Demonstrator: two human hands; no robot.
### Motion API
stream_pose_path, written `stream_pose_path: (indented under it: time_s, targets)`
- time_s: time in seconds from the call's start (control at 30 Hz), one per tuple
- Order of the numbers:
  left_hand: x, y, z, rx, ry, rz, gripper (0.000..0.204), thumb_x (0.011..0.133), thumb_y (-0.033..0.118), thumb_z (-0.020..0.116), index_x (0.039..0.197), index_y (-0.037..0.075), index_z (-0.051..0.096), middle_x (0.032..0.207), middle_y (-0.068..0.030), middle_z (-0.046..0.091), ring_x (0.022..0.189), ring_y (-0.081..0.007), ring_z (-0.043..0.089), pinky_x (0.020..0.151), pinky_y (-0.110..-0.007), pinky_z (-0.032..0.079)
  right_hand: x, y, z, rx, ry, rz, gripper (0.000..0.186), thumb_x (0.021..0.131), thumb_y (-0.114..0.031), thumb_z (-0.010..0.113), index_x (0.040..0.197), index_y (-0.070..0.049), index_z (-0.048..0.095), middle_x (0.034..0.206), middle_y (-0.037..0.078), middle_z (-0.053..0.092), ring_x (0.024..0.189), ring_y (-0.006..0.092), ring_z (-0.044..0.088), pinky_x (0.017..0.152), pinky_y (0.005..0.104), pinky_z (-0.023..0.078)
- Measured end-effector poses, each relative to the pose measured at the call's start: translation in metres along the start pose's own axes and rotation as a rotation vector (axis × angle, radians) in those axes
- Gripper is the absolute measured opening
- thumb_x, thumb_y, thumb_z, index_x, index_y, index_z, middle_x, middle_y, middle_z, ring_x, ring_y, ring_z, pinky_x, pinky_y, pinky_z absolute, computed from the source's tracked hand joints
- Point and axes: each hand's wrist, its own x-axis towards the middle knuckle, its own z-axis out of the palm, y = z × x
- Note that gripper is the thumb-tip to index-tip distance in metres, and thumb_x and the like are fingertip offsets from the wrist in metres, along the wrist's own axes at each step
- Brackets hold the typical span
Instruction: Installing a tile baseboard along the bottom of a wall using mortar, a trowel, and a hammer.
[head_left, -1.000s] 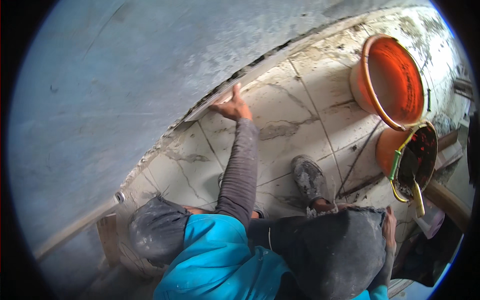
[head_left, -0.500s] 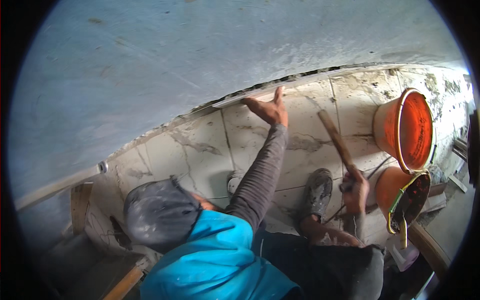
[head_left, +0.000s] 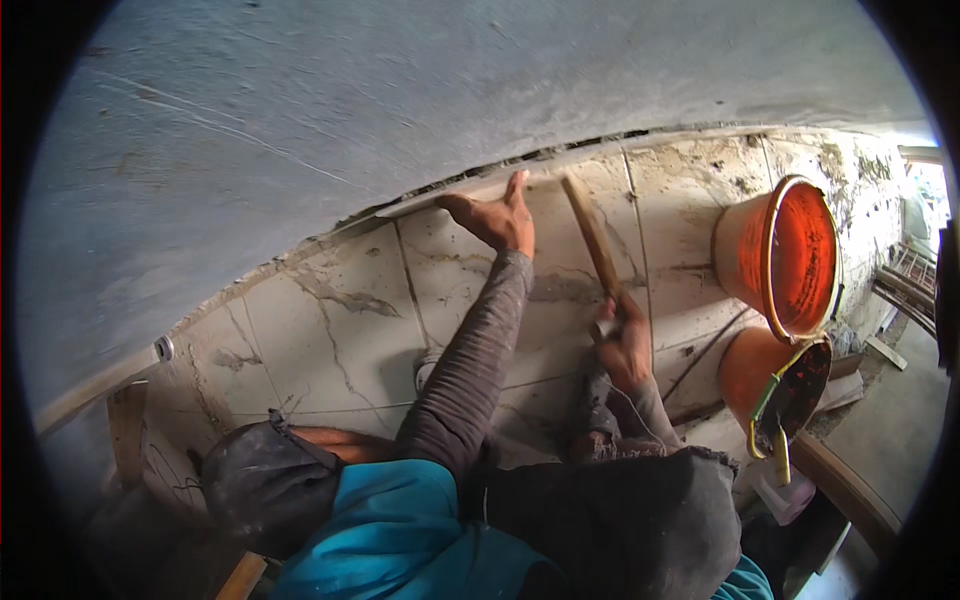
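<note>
My left hand (head_left: 497,222) reaches to the base of the grey wall (head_left: 300,90). Its thumb and fingers are spread against a narrow pale tile strip (head_left: 415,202) lying along the foot of the wall. In my right hand (head_left: 628,345) is a hammer (head_left: 592,235), gripped close to its metal head. The wooden handle points away toward the wall, its free end near the strip, just right of my left hand. A dark, ragged gap (head_left: 530,157) runs between the strip's upper edge and the wall.
To the right, an orange bucket (head_left: 740,250) lies tilted with its mouth rightward. Beside it, a second orange bucket (head_left: 755,375) holds dark material. Stained white tiles (head_left: 350,310) cover the floor. A pale pole (head_left: 100,390) is at lower left, a timber (head_left: 850,490) at lower right.
My right hand has moved left and toward the wall, bringing the hammer's handle end nearer the strip and my left hand. My left hand stays spread on the strip. The view has shifted slightly.
</note>
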Motion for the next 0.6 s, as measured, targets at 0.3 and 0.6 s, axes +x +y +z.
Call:
stream_pose_path:
  time_s: [0.3,0.6]
  targets:
    - [0.001,0.013,-0.003,-0.362,-0.039,-0.067,0.091,0.058,0.022,0.090,0.119,-0.014,0.033,0.113,-0.0301,0.050,0.100,-0.0367,0.057,0.089,-0.040,0.047,-0.048,-0.018,0.012,-0.499,-0.207,-0.322,0.031,0.080,-0.004,0.060,0.109,-0.002,0.050,0.109,0.015,0.057,0.089,0.0222,0.060,0.075,0.0327,0.050]
    - [0.006,0.025,-0.016,-0.236,-0.141,-0.114,0.083,0.058,0.030,0.089,0.110,-0.008,0.037,0.103,-0.0247,0.053,0.095,-0.0350,0.057,0.086,-0.042,0.048,-0.008,-0.015,0.034,-2.232,-1.476,-0.664,0.040,0.071,-0.006,0.064,0.111,-0.007,0.058,0.123,0.019,0.051,0.095,0.0343,0.062,0.082,0.0387,0.052]
